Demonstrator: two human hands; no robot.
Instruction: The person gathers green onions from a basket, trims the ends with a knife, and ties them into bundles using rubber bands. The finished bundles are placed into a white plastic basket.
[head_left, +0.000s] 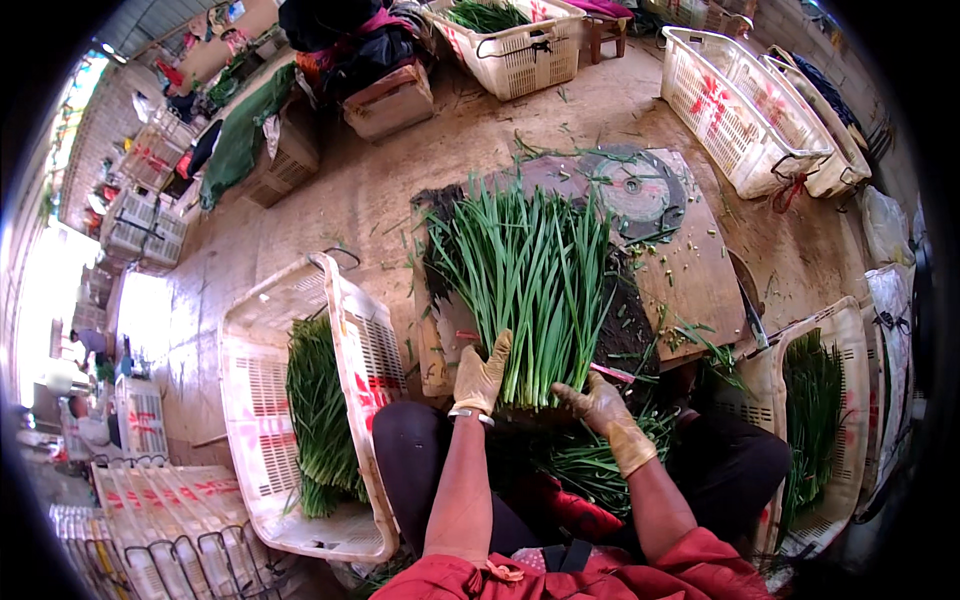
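Note:
A wide bunch of long green garlic chives [525, 280] lies on a low wooden board [690, 285], leaves pointing away and pale stem ends toward me. My left hand [482, 378], in a yellowish glove, rests against the left side of the stem ends, fingers stretched upward. At their lower right, my gloved right hand [606, 412] touches the cut ends with its fingers extended. Neither hand is wrapped round the stems. More loose chives [610, 460] lie below, between my knees. A pink strip [612, 372] shows beside the bunch, near my right hand.
A white plastic crate [360, 350] holding chives stands at my left, another crate [848, 400] at my right. A round disc [633, 188] and cut scraps lie on the board. Farther off are crates [745, 115] and a person [340, 40] in dark clothing.

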